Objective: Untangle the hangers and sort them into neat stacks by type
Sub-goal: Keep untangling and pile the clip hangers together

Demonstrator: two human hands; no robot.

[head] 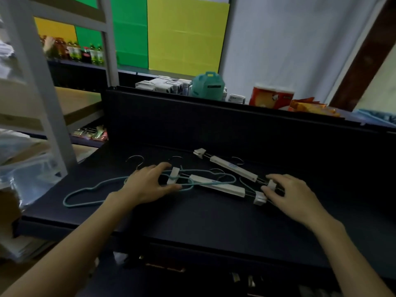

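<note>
Two hands rest on a dark table [214, 221] among tangled hangers. Between them lie two white clip hangers [216, 186], crossed by teal wire hangers [85, 192] trailing past the left hand [147, 185], whose fingers are spread. The right hand [289, 196] pinches a white clip [260, 199].

A single head-worn wide-angle view looks forward and steeply down from close above the near edge of a dark matte worktop [214, 215], both forearms reaching in from the bottom corners, with its raised dark back panel [192, 125] across mid-frame.
</note>
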